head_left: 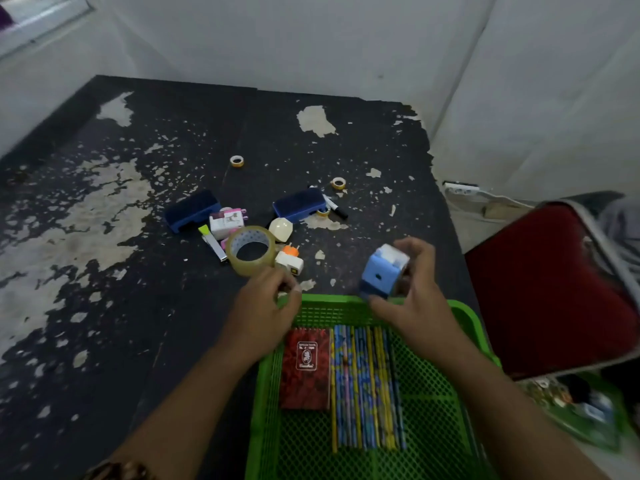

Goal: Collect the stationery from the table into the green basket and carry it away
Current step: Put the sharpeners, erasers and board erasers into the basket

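So the right hand point(415, 299) has fingers point(420, 248) and thumb curled round a small blue-and-white box point(382, 268), just over the far rim of the green basket point(465, 315) on the table point(104, 209). The left hand point(266, 303) is bunched up by the same rim, too blurry to tell if it's pinching anything. A red notebook point(304, 368) and pencils point(367, 386) lie in the basket, whose near end is cut off.

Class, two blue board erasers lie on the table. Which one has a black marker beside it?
The eraser on the right; the black marker lies at its right end. The left eraser has none.
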A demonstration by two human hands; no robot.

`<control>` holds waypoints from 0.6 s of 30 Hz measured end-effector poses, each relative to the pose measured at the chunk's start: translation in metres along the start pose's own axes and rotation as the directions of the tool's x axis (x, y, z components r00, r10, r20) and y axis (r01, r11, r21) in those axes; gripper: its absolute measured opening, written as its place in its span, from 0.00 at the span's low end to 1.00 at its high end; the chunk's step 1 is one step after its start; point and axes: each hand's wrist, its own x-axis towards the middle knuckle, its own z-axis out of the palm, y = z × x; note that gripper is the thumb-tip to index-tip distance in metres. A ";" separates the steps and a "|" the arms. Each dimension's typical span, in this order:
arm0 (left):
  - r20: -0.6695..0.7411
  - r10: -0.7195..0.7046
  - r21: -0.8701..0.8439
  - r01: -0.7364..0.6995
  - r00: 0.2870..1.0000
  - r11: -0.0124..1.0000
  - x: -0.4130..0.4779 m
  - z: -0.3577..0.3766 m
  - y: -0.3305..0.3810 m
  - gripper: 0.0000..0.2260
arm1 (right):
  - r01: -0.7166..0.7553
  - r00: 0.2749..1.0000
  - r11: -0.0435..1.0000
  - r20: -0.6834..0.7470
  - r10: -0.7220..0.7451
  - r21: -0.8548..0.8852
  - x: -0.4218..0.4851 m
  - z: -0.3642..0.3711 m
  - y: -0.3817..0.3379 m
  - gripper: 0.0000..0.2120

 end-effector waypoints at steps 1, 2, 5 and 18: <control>0.060 0.058 0.043 -0.061 0.996 0.997 -0.002 0.008 0.008 0.05 | -0.001 1.000 1.000 -0.024 0.001 0.006 -0.014 -0.002 0.007 0.40; 0.114 0.109 0.077 -0.118 0.987 0.990 -0.003 0.016 0.015 0.07 | -0.003 0.998 1.000 -0.061 0.003 0.006 -0.028 -0.003 0.014 0.42; 0.232 0.181 0.151 -0.219 0.956 0.964 -0.007 0.043 0.031 0.17 | -0.003 0.980 0.999 -0.200 -0.007 -0.049 -0.059 0.003 0.044 0.35; 0.362 0.086 0.269 -0.192 0.928 0.944 -0.021 0.066 0.043 0.27 | -0.329 0.835 0.936 -0.502 0.226 -0.125 -0.052 0.016 0.098 0.33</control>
